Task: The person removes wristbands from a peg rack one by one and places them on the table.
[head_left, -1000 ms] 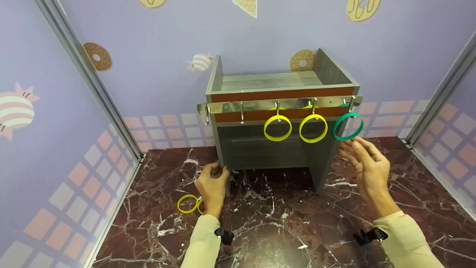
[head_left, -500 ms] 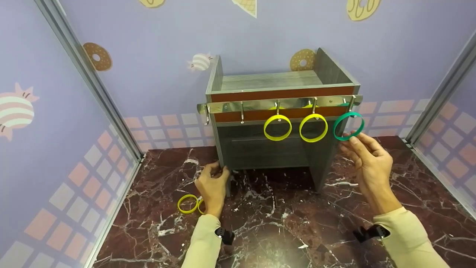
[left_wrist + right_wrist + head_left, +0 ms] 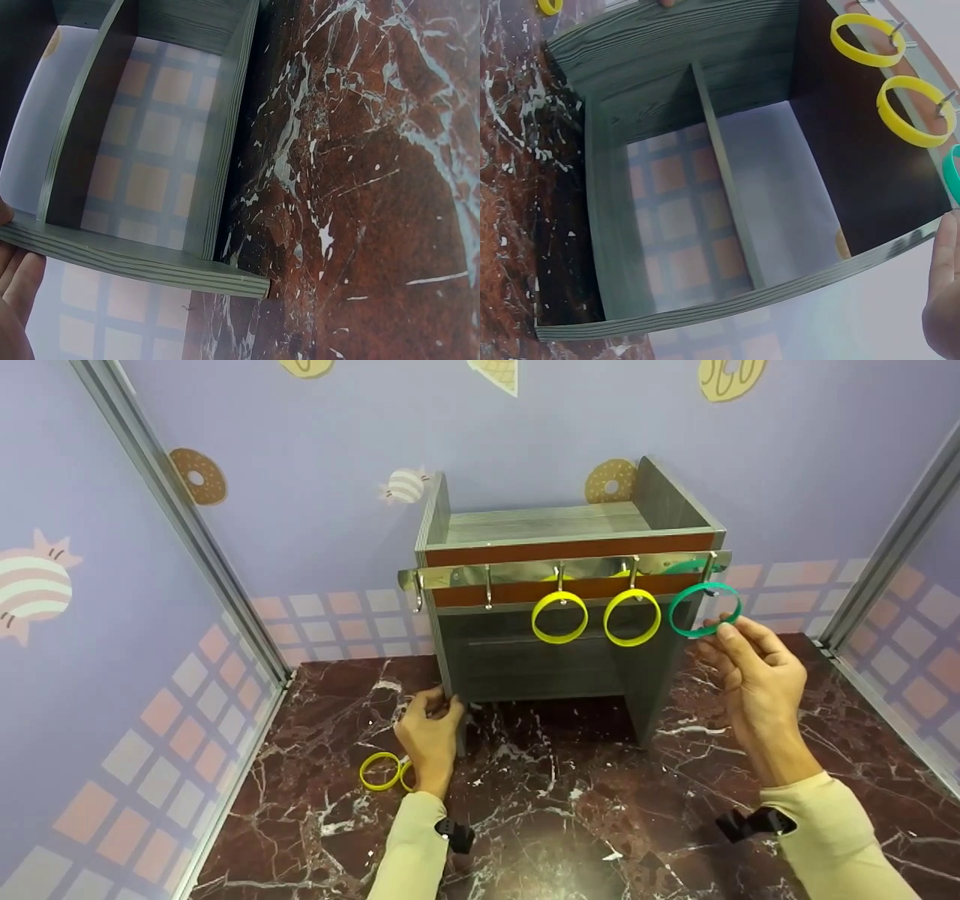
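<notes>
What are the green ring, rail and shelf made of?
Green ring: probably plastic or silicone; smooth, evenly coloured, thin-walled.
Rail: likely polished metal; it mirrors the green ring.
Shelf: seemingly laminated board, grey wood-grain finish, striped edges; solid wood can't be ruled out.

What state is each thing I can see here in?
Right hand: pinches green ring.
Green ring: held; whether hooked, unclear.
Left hand: grips shelf.
Shelf: upright.
Hook rail: fixed across shelf front.
Two yellow rings: hanging from hooks.
Two more yellow rings: on table, one partly hidden.
</notes>
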`<state>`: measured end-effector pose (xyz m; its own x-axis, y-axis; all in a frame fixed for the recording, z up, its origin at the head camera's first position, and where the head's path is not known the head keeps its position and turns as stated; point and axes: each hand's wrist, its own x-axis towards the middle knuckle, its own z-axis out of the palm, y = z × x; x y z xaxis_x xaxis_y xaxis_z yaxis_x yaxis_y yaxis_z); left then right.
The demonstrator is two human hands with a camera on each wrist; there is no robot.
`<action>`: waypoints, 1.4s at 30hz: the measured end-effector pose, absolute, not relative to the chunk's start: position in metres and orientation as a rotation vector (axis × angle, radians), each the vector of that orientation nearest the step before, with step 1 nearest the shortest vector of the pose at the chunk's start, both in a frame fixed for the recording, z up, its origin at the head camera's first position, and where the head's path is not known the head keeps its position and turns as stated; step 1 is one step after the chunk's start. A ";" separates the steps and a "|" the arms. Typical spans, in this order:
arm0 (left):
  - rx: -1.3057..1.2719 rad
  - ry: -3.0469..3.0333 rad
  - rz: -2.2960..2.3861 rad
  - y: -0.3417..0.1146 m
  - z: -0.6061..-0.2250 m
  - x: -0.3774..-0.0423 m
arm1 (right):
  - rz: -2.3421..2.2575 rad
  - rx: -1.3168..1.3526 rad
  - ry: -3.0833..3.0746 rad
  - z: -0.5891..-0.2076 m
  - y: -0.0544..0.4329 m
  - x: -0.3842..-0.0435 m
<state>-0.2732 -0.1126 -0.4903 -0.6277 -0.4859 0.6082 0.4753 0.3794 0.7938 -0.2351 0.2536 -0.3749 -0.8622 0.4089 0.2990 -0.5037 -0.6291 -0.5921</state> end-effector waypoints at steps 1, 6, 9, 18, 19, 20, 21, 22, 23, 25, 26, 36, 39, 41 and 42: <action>0.007 -1.768 -1.385 -0.113 -0.490 -0.273 | 2.447 0.190 -0.937 -0.373 0.254 -0.235; 0.014 -1.769 -1.389 -0.113 -0.491 -0.274 | 2.447 0.232 -0.912 -0.368 0.255 -0.231; 0.014 -1.765 -1.410 -0.113 -0.491 -0.274 | 2.439 0.251 -0.896 -0.367 0.256 -0.229; 0.048 -1.793 -1.417 -0.113 -0.492 -0.272 | 2.439 0.269 -0.832 -0.364 0.260 -0.220; 0.052 -1.800 -1.417 -0.113 -0.491 -0.272 | 2.441 0.269 -0.826 -0.364 0.261 -0.219; 0.056 -1.805 -1.417 -0.113 -0.491 -0.272 | 2.444 0.270 -0.817 -0.365 0.262 -0.218; 0.061 -1.810 -1.416 -0.113 -0.491 -0.271 | 2.446 0.269 -0.808 -0.365 0.263 -0.217; 0.062 -1.811 -1.416 -0.113 -0.491 -0.271 | 2.450 0.268 -0.797 -0.366 0.264 -0.216; 0.062 -1.812 -1.415 -0.113 -0.492 -0.272 | 2.449 0.267 -0.793 -0.367 0.265 -0.215; 0.060 -1.812 -1.408 -0.113 -0.492 -0.272 | 2.449 0.260 -0.787 -0.369 0.268 -0.214; 0.059 -1.811 -1.407 -0.114 -0.492 -0.272 | 2.448 0.257 -0.785 -0.371 0.269 -0.213; 0.054 -1.801 -1.420 -0.112 -0.491 -0.272 | 2.432 0.148 -0.862 -0.391 0.280 -0.214; 0.057 -1.802 -1.423 -0.112 -0.490 -0.272 | 2.424 0.119 -0.904 -0.399 0.284 -0.214; 0.057 -1.803 -1.422 -0.111 -0.490 -0.272 | 2.423 0.101 -0.922 -0.404 0.285 -0.215; 0.056 -1.803 -1.419 -0.111 -0.490 -0.272 | 2.419 0.093 -0.934 -0.406 0.286 -0.215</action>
